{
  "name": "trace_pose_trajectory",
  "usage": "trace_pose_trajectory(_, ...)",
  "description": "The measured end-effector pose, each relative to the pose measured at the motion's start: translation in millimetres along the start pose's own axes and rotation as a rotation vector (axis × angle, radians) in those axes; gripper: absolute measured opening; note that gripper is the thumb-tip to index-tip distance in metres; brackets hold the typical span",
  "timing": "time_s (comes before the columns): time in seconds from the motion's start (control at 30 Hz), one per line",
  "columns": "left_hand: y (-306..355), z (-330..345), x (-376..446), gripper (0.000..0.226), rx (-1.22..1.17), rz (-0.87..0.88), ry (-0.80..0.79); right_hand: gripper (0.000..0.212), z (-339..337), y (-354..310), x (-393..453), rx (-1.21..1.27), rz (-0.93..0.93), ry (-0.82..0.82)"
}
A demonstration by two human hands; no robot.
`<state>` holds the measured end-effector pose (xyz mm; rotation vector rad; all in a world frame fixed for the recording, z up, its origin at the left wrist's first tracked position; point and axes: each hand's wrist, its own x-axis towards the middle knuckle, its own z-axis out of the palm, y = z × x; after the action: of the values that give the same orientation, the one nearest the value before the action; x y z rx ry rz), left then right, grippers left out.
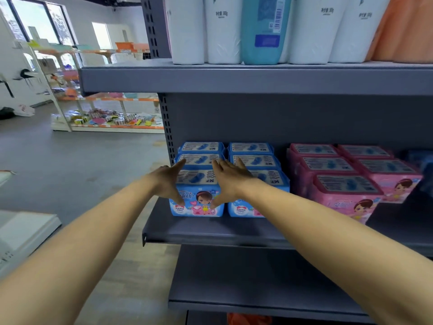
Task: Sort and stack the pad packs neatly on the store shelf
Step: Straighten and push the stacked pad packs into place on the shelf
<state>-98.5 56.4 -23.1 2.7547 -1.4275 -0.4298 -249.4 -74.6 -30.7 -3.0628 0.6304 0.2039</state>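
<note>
the front blue pad pack (199, 202) of the left row was flanked by both hands on the grey middle shelf (210, 233). the left hand (167, 181) was laid flat against the pack's left side, fingers (180, 164) stretched forward along the row and the thumb pointed down over the printed front. the right hand (230, 179) was pressed to the pack's right side in the gap between the 2 blue rows, fingers straight, thumb down on the front face. nothing was gripped; both palms were kept wide and straight.

3 blue packs were seen in the left row (200, 158), one behind another, and 3 more in the second blue row (254, 160) just beside it. to the right, set apart by a small gap, pink pad packs (346, 191) were lined in 2 rows of 3. at the far right edge something dark blue (421, 165) was seen, possibly more packs, though it was too blurred to tell.

on the upper shelf (234, 78) white packs (222, 31) and a teal pack (264, 29) stood upright.
</note>
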Motion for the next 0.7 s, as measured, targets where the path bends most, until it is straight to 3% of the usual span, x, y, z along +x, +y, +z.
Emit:
trace_pose_trajectory(0.33,-3,-1,11,0.121,-0.123,0.034,0.032,0.121,5,-1,11,-0.029,0.002,-0.017)
trace_pose_trajectory(0.7,16,17,16,0.131,0.244,0.060,0.055,0.115,8,-7,10,-0.041,0.030,-0.028)
